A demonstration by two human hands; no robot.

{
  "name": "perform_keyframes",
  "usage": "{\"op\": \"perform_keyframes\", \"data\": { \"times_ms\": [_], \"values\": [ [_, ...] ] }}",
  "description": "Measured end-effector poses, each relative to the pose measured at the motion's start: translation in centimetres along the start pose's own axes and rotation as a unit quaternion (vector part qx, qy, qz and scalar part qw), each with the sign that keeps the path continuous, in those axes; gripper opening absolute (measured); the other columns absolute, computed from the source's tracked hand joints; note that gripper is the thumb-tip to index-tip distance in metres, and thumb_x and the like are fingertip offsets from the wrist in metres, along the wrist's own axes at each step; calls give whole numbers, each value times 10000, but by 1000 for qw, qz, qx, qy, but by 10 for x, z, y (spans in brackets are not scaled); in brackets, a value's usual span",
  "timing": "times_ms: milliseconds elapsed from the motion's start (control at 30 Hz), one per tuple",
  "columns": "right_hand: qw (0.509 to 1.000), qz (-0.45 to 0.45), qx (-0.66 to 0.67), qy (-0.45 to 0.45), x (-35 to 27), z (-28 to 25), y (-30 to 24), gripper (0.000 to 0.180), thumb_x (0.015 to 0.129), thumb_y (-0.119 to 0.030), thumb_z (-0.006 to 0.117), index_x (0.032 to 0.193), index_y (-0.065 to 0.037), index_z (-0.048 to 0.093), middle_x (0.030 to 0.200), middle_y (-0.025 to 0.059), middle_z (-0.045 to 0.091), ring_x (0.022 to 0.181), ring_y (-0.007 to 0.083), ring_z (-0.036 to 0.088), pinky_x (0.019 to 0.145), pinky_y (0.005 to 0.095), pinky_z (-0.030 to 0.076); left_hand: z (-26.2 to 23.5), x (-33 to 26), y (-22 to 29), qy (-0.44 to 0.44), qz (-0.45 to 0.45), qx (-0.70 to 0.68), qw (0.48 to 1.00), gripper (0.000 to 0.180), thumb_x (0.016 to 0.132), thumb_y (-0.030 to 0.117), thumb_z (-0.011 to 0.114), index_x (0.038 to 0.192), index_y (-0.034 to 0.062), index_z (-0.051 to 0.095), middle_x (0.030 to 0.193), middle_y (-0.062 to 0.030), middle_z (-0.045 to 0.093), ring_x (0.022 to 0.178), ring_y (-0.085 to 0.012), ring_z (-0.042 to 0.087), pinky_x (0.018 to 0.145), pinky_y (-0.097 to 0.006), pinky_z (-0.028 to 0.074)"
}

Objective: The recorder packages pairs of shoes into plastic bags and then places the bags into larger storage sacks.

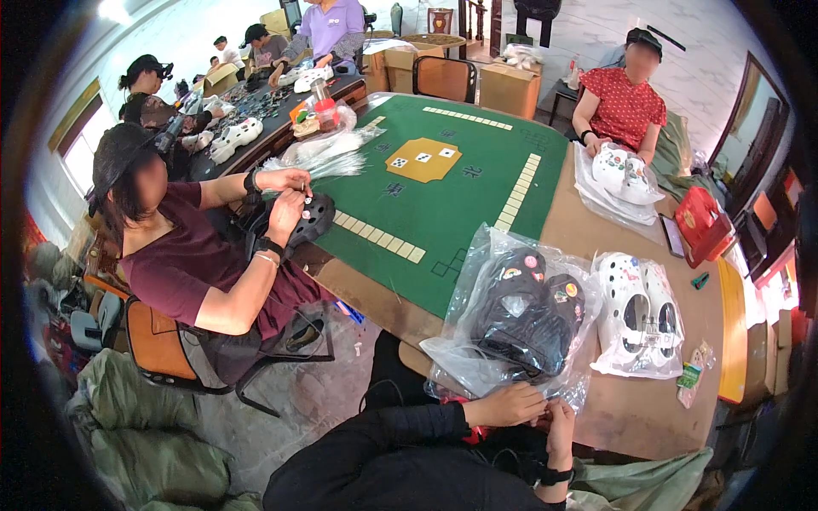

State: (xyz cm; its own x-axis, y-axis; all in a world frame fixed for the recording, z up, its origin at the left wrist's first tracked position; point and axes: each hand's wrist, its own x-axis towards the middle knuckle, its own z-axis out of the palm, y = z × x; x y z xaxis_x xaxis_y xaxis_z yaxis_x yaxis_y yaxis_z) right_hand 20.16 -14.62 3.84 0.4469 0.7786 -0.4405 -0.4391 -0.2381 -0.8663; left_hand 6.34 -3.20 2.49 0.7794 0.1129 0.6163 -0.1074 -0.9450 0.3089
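Observation:
My left hand and my right hand meet at the near edge of the table, fingertips pinched together. Whatever lies between them is too small to make out. Right beyond them is a clear plastic bag holding a pair of black clogs with colourful charms on top. The bag's near edge lies close against my fingers. To its right, a pair of white clogs with charms sits in another clear bag.
A green mat with printed tiles covers much of the table. At left a person works on a black clog. Across the table another person handles bagged white clogs. A small packet and red bag lie right.

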Motion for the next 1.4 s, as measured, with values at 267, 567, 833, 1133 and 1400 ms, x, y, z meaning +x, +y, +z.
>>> {"op": "perform_keyframes", "data": {
  "times_ms": [267,567,833,1133,1400],
  "values": [
    [1000,6,-6,-21,-2,0,-9,143,947,-125,477,844,-51,545,715,75,616,555,172,605,525,291,509,-132,34,3,-36,-134,-269,953,389,908,173,630,1247,13,523,1292,-179,533,1211,-321,519,1008,-413,436],
    [999,28,19,-25,3,-2,-7,125,956,-144,486,878,-63,542,719,81,615,554,176,609,509,292,516,-315,43,-86,335,-293,-138,885,885,907,32,590,1529,73,-38,1001,-104,643,782,-106,593,753,-245,475],
    [999,12,9,-30,2,-3,-2,168,973,-180,498,866,-57,536,742,69,607,559,167,609,514,287,519,-410,36,-126,382,-416,60,823,928,912,153,559,1488,16,-156,957,-116,678,663,-152,608,556,-246,479],
    [999,19,13,-24,0,-2,-4,151,969,-173,492,879,-61,539,739,71,605,564,167,609,519,288,519,-479,13,-180,381,-488,161,769,1001,859,171,603,1469,-32,-164,801,-107,699,552,-148,607,523,-245,464],
    [999,18,18,-23,3,-5,-1,110,947,-152,493,883,-72,533,711,83,613,558,184,614,508,294,527,-491,6,-194,367,-582,100,719,989,855,200,623,1505,38,-105,779,-93,677,489,-124,553,432,-254,411]
  ]
}}
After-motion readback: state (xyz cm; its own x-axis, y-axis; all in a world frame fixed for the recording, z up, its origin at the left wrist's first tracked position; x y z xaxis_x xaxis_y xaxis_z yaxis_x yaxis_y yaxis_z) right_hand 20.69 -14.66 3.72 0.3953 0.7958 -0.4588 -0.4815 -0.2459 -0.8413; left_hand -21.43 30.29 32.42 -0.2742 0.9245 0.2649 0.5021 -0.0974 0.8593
